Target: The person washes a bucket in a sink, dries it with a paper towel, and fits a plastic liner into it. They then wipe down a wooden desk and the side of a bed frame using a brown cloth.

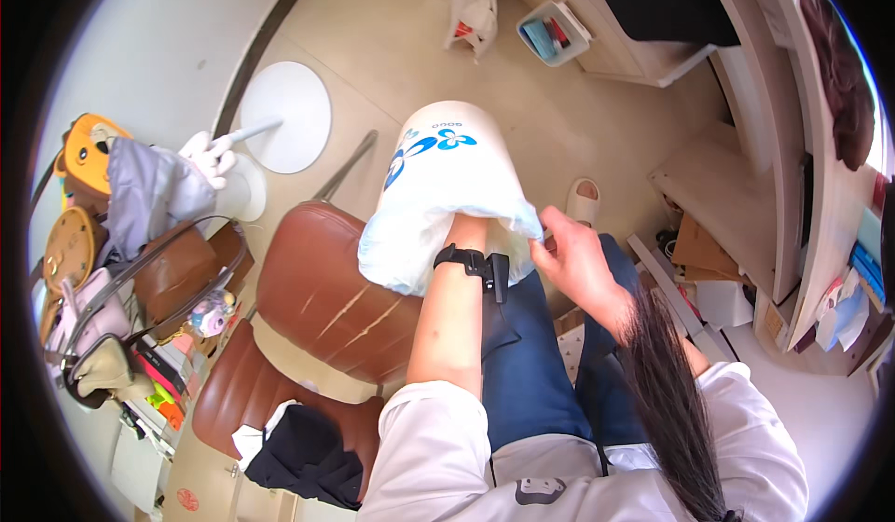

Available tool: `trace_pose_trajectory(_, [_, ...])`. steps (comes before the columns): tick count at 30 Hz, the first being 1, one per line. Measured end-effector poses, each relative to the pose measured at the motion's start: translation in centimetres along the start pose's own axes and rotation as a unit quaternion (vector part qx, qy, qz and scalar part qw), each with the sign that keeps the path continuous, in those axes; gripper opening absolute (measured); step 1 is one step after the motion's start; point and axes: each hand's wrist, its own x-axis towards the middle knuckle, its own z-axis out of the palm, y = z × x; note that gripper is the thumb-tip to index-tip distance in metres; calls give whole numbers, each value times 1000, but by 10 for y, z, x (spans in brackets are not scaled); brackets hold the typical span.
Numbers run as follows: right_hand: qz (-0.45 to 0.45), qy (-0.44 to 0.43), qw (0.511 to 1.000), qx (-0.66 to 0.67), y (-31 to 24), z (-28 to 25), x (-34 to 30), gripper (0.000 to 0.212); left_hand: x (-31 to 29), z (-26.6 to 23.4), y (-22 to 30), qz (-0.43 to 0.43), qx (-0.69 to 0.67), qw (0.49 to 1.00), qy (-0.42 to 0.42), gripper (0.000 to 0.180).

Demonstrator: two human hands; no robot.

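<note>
Your tee (606,494) is wht, short-slvd, w/ a dk print (541,491) up front; your jeans (531,373) are blue. Your L wrist (466,234) has a blk strap (457,256), sm. blk box (499,278) & thin dk cable (509,326). Also long hair (667,401), cream open-toe slipper (583,210).

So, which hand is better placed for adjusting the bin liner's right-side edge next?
Likely the right hand: it is at the liner edge, outside the bin. The left forearm reaches inside, leaving the left hand hidden.
</note>
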Motion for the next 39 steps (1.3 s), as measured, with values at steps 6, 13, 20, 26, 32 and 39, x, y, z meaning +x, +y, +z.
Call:
trace_pose_trajectory(6, [5,27,999,-23,-35,6,66,20,14,-79,-8,-23,-52,996,-63,36])
trace_pose_trajectory(13, [84,36,992,84,-18,21,186,25,14,-156,6,29,-175,947,267,32])
trace_pose_trajectory(20, [-16,0,1000,22,-63,32,269,22,64,-174,-123,-239,-409,757,449,39])
trace_pose_trajectory(26, [69,-8,991,117,-40,37,348,45,116,-174,-173,-255,-549,735,306,28])
trace_pose_trajectory(32, [86,368,914,-145,-15,41,428,89,174,-187,-219,-331,-517,722,320,36])
trace_pose_trajectory(39, [217,262,937,-77,-9,53,463,65,210,-187,-253,-343,-580,671,310,37])
